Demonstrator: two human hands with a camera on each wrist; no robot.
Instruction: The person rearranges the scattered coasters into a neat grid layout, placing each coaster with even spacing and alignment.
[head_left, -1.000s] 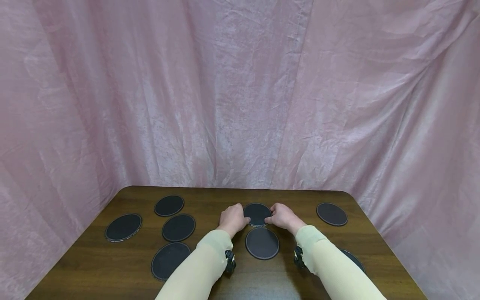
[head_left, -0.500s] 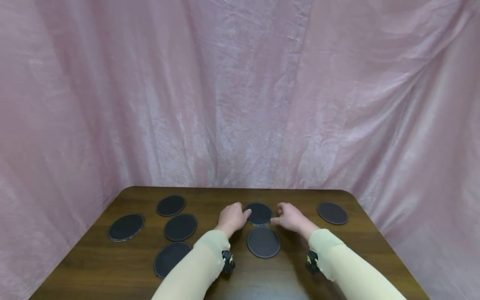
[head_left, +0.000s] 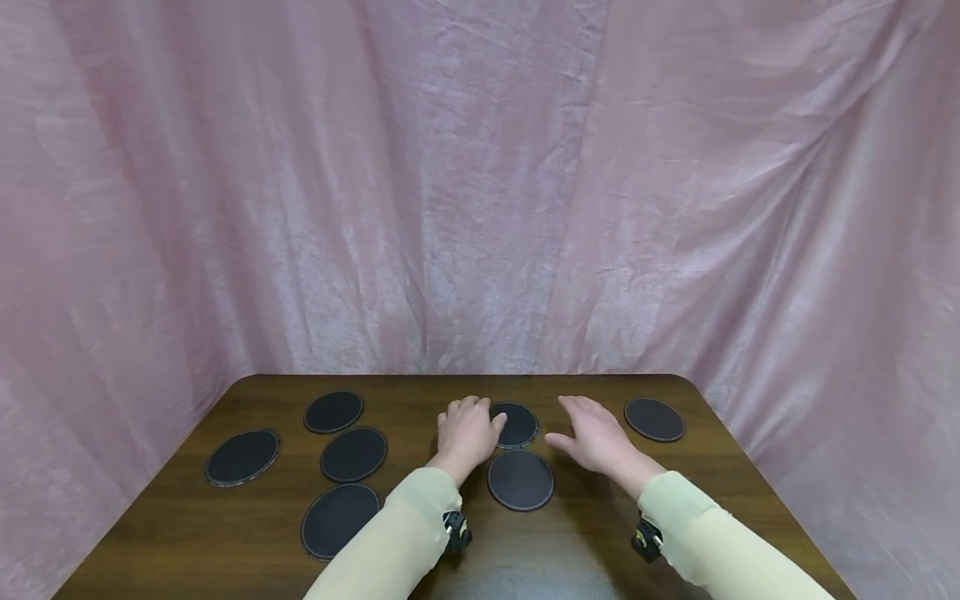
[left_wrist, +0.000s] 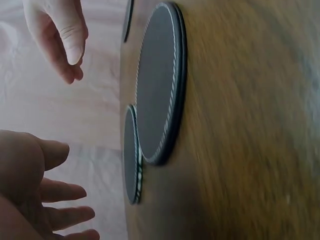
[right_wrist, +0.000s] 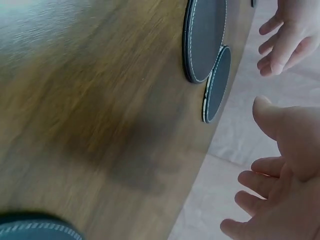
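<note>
Two dark round coasters with pale stitched edges lie in the middle of the table, the far one (head_left: 519, 425) touching the near one (head_left: 521, 480) in the head view. My left hand (head_left: 467, 435) hovers just left of the far coaster, its thumb overlapping that coaster's edge from above. To the right of the pair, my right hand (head_left: 596, 433) is held over the table, apart from them, thumb spread from straightened fingers. Both wrist views show the hands raised off the wood with nothing in them. The stitched near coaster (left_wrist: 157, 85) fills the middle of the left wrist view.
On the left lie several more coasters: an outer one (head_left: 242, 457), a back one (head_left: 333, 412), a middle one (head_left: 354, 454) and a front one (head_left: 339, 521) partly behind my left sleeve. Another coaster (head_left: 654, 419) lies back right. A pink curtain (head_left: 480, 183) hangs behind the table (head_left: 150, 533).
Both hands have let go of the far coaster's edges. My right hand has moved right and its fingers have straightened; my left hand has lifted slightly and its fingers have spread.
</note>
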